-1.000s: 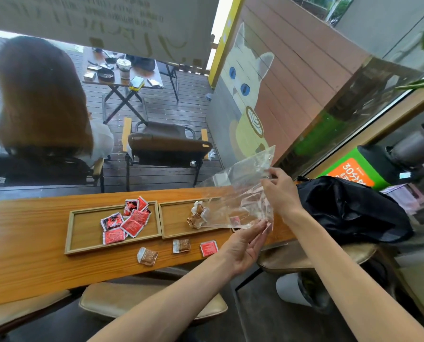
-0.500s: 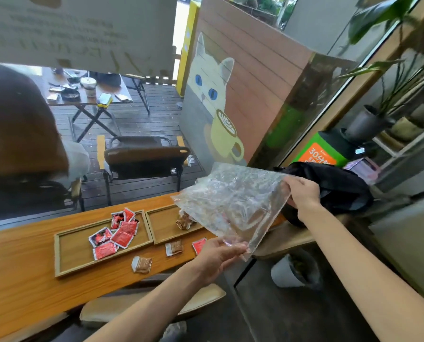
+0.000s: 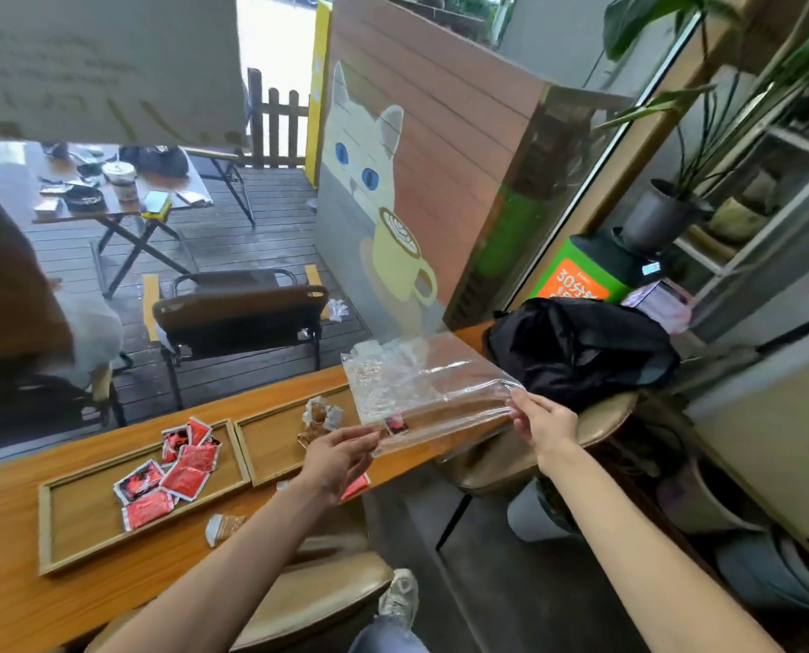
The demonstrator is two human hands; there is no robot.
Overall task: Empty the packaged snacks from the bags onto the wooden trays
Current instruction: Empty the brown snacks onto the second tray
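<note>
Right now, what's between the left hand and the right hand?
In the head view, the clear plastic bag stretches between the left hand and the right hand, with one red packet still inside near the left hand.

Snack packets [image 3: 183, 468] in left tray [image 3: 87, 511]

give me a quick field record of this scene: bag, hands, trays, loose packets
bag: clear plastic bag held flat above the long wooden counter, one small red packet inside
left hand: grip on the bag's near left corner
right hand: pinches the bag's right edge
left wooden tray: pile of red foil packets
right wooden tray: a few brown wrapped snacks
loose on counter: brown packet, red packet
</note>
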